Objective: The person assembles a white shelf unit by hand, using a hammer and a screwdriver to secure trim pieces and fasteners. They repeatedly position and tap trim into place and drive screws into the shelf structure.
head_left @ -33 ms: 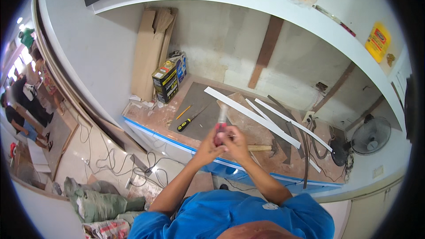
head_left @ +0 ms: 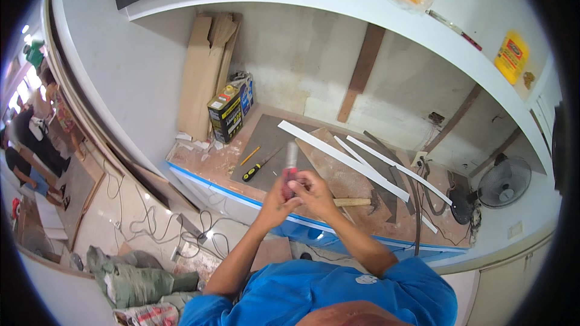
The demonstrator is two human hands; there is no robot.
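One red-handled tool point(head_left: 291, 169) is clamped between two hands held close together; the left hand point(head_left: 276, 201) wraps the handle, and the right hand point(head_left: 316, 194) closes thumb and fingers on it from the other side; the tool is in the air over the front edge of the tabletop point(head_left: 202, 155), and its pale shaft is too blurred to tell what kind of tool it is. Since the earlier picture the tip has swung left, from a lean toward the right to almost straight ahead, and both hands have drifted slightly left with it; the long white strip point(head_left: 343, 160), the yellow-and-black screwdriver point(head_left: 252, 172), the pencil point(head_left: 250, 156) and the wooden-handled hammer point(head_left: 353, 202) lie as they did; I judge from this that the handling is of the tool itself, with both hands given to it. Its shaft points away from the person, toward the back wall point(head_left: 290, 54); its long axis runs nearly straight out from the body, handle end nearest, across the slanting line of the strip; how far the tip is raised I cannot tell.
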